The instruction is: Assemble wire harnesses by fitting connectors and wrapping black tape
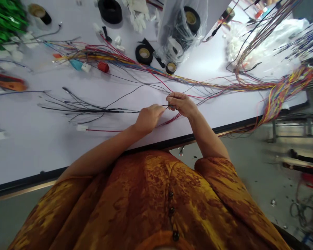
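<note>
A bundle of thin black wires [101, 110] lies spread on the white table [41, 139], its loose ends fanned out to the left. My left hand [149, 118] is closed around the right end of this bundle near the table's front edge. Just to its right, my right hand [179, 103] pinches black wire between thumb and fingers. A short piece of black wire shows between the two hands. A red wire [104, 130] with a white connector [81, 128] passes below the bundle and under my left forearm.
A long multicoloured wire bundle [203, 83] crosses the table behind my hands. Black tape rolls [144, 54] and a plastic bag [189, 31] stand farther back. Orange-handled pliers [9, 83] lie at the left. Tangled wires [287, 92] hang over the right front edge.
</note>
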`<state>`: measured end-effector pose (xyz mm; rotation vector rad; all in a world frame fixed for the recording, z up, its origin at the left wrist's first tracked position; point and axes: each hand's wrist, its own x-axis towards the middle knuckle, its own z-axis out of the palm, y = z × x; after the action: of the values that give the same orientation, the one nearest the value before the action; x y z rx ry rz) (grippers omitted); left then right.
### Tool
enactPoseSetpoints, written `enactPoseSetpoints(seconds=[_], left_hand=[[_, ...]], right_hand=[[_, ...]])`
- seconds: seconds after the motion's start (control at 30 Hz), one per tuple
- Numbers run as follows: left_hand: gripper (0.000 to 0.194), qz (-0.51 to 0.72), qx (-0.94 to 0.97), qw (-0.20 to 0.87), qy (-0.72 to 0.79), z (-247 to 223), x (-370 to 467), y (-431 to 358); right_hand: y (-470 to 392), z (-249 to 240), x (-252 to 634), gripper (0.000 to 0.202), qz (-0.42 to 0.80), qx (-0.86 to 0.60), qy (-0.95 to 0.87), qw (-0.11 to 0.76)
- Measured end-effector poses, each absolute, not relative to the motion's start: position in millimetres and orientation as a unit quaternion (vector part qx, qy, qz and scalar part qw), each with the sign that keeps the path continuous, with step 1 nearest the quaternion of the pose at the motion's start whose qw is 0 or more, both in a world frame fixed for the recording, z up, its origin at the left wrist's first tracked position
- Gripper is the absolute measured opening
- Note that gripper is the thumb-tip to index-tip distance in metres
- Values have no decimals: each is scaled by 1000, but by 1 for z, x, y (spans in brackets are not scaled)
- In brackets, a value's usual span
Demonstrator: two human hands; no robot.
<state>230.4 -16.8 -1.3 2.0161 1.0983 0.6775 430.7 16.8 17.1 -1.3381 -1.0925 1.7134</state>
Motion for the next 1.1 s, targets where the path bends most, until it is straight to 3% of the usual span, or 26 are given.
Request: enactPoseSetpoints(seconds=[0.17, 0.27, 0.37, 0.43, 0.5, 0.57, 0.63, 0.77, 0.87, 1.0, 1.1], left_hand=[[47, 232, 795, 344, 442, -23, 228, -37], [59, 303, 767, 353, 441, -34, 234, -41], [76, 382, 712, 405, 427, -44, 236, -39], [70, 424, 635, 486, 425, -45, 235, -33], [51, 453, 528, 578, 427, -40, 231, -26], [32, 470, 426, 641, 432, -31, 225, -21], [29, 479, 366, 669, 435, -20, 219, -21], [43, 474, 340, 681, 443, -12, 212, -37], [44, 475, 292, 695, 454, -14, 199, -42], [35, 515, 220, 670, 488, -15, 141, -28], [30, 600, 210, 570, 520, -14, 86, -20]], right_hand=[[15, 17, 427, 24, 661, -525, -426, 326], [16, 20, 426, 20, 652, -532, -451, 297], [17, 22, 428, 26, 662, -525, -493, 206], [18, 20, 430, 30, 675, -509, -509, 162], [18, 16, 431, 31, 686, -497, -507, 157], [18, 11, 431, 30, 690, -508, -483, 183], [18, 7, 429, 31, 681, -537, -432, 248], [17, 4, 426, 25, 670, -562, -298, 382], [13, 4, 429, 25, 681, -540, -245, 430], [9, 7, 436, 52, 689, -522, -271, 423], [11, 13, 436, 62, 665, -540, -385, 344]])
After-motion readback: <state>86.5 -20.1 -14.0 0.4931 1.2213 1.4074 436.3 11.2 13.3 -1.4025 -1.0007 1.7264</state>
